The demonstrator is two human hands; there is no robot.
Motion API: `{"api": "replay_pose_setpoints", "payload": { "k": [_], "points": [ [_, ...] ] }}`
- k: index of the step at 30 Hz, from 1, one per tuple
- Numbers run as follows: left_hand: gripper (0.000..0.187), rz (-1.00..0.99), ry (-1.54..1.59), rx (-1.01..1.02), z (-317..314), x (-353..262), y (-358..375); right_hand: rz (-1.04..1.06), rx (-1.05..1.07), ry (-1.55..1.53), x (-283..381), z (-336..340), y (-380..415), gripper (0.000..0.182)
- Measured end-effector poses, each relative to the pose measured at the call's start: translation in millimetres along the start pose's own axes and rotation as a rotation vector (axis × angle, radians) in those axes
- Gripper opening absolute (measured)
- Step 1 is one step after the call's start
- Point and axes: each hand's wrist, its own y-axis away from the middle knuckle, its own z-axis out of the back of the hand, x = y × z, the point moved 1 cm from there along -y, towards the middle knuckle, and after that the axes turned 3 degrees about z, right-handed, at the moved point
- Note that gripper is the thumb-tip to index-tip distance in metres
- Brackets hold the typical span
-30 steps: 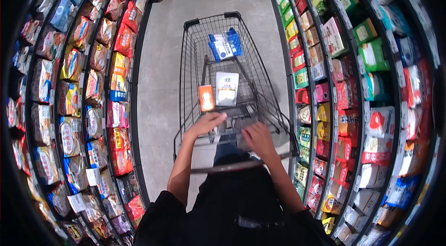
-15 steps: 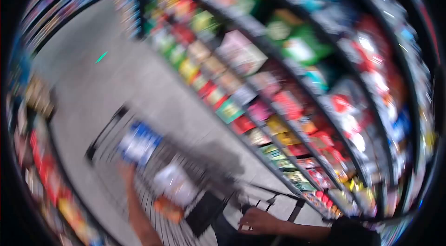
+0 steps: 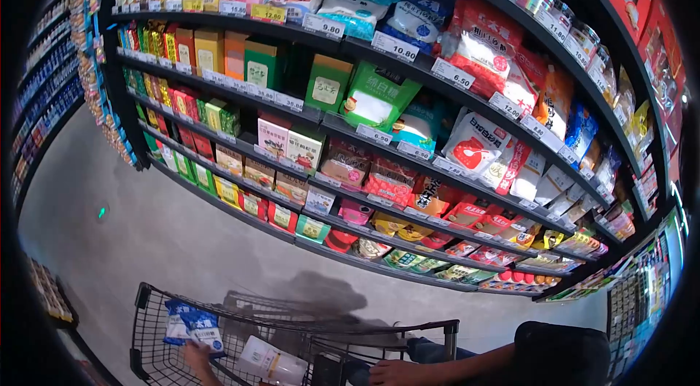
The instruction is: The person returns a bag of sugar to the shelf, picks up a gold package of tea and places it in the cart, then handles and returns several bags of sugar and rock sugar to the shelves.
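My left hand (image 3: 198,357) reaches into the wire shopping cart (image 3: 149,346), its fingers closed on the lower edge of a blue-and-white bag (image 3: 203,329). A second blue-and-white bag (image 3: 176,318) lies partly under that one. Beside them, toward the middle of the cart, rests a whitish semi-clear package (image 3: 271,361) with a label. My right hand (image 3: 390,373) is low in the view, near the cart's rear part, with its fingers curled and partly cut off by the frame edge. What it grips, if anything, is hidden.
Tall dark shelves (image 3: 343,123) curve across the view, stocked with bags of sugar, boxes and jars above price tags. Grey floor (image 3: 95,160) lies between them and the cart. More stocked shelves stand at the far left (image 3: 47,87) and far right (image 3: 645,306).
The view has turned and steadied, so the shelf front now spans the top. My left hand stays at the blue-and-white bags in the cart; two bags now show distinctly.
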Motion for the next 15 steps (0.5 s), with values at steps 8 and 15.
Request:
{"api": "replay_pose_setpoints", "payload": {
  "k": [8,15],
  "points": [
    [0.050,0.069,0.139,0.057,11,-39,-16,-0.040,-0.034,-0.014,-8,-10,-30,0.023],
    [0.056,-0.061,0.162,-0.075,36,-47,14,0.083,-0.010,0.063,-20,-5,-60,0.019]
  ]
}}
